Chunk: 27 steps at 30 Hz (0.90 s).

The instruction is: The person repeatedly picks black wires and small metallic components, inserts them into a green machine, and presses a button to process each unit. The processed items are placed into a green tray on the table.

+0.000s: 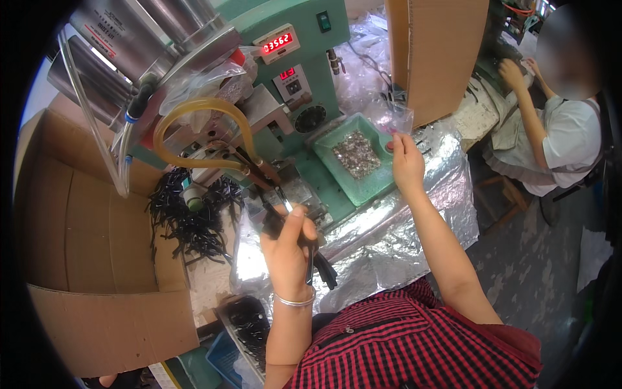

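My left hand (288,253), a bangle on its wrist, is closed round a bunch of black strips (325,270). Thumb and fingertips pinch a slim piece with a shiny metal end (283,198), which points at the copper-coloured electrodes (264,174) of a green bench machine (259,19). My right hand (409,165) is at the right rim of a green tray (355,196), its fingers drawn together beside a small round red part (389,146). What those fingers hold, if anything, is too small to name. Small silvery metal pieces (356,154) lie heaped in the tray.
Left of the machine lies a tangled pile of black strips (194,211), beside a large open cardboard box (107,227). Crinkled silver foil (369,243) covers the bench front. A yellow hose (165,123) loops above. Another person (551,139) works at the right, past an upright cardboard box (444,58).
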### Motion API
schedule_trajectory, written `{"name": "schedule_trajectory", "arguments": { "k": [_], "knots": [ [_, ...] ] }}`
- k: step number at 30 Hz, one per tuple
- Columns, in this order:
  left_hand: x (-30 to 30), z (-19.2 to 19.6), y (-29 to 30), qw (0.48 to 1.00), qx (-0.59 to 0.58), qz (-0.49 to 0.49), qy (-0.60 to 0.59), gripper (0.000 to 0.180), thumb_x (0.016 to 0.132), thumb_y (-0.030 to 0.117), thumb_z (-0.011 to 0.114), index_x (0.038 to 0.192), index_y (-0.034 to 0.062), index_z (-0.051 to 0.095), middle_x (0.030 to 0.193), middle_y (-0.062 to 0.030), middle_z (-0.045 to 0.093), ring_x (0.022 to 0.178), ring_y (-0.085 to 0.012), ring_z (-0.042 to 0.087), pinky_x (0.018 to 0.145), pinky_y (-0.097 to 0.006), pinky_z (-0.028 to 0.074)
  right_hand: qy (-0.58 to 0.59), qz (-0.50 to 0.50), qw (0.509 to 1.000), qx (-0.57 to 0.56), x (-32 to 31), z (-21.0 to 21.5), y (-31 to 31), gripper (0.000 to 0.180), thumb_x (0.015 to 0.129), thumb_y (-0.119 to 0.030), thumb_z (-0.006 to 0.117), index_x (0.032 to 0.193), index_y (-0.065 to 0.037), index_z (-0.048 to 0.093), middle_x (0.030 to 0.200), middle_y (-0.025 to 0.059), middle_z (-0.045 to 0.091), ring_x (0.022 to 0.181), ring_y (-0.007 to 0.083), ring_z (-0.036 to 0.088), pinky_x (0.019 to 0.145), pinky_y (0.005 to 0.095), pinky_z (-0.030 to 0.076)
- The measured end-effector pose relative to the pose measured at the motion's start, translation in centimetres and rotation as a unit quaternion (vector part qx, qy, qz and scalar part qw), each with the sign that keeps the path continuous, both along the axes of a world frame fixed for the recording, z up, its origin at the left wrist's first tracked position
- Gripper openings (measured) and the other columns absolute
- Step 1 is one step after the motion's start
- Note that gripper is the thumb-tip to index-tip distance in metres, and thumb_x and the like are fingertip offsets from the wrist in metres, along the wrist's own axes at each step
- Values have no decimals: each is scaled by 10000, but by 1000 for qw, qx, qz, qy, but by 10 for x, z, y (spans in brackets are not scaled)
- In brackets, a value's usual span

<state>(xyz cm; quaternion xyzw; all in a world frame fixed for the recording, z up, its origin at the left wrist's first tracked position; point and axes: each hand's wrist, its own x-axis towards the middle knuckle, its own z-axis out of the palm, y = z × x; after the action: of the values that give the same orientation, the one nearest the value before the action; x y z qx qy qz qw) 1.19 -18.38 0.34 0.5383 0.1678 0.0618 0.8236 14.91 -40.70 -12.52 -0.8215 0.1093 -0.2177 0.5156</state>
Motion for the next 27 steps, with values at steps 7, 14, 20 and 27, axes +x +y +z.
{"name": "schedule_trajectory", "arguments": {
  "k": [7,14,20,27],
  "knots": [
    [1,-8,-2,1000,-2,1,22,111,909,125,611,933,56,527,621,-33,562,444,-66,431,401,-188,294,-4,-13,1000,-9,2,-9,-1,328,945,-312,489,1083,-51,632,971,104,709,924,255,677,807,351,497],
    [-9,0,-4,999,34,-18,24,82,907,117,610,918,41,581,616,-29,572,434,-50,416,397,-178,273,2,-14,1000,-6,4,-7,2,344,945,-360,518,1072,-63,636,938,98,705,887,272,669,795,358,491],
    [-37,1,30,989,35,-128,59,200,922,82,547,1074,-44,574,609,-91,593,476,-154,546,430,-239,403,-13,-4,1000,23,-2,-4,-1,322,971,-324,519,1116,-52,614,967,89,684,898,220,647,819,348,473],
    [-43,-39,201,934,296,170,106,97,843,91,667,908,31,630,705,0,605,532,-74,516,458,-197,367,-165,2,975,147,-53,29,-12,243,984,-129,483,1167,-13,592,1176,87,619,1107,181,565,975,307,410]
  ]
}}
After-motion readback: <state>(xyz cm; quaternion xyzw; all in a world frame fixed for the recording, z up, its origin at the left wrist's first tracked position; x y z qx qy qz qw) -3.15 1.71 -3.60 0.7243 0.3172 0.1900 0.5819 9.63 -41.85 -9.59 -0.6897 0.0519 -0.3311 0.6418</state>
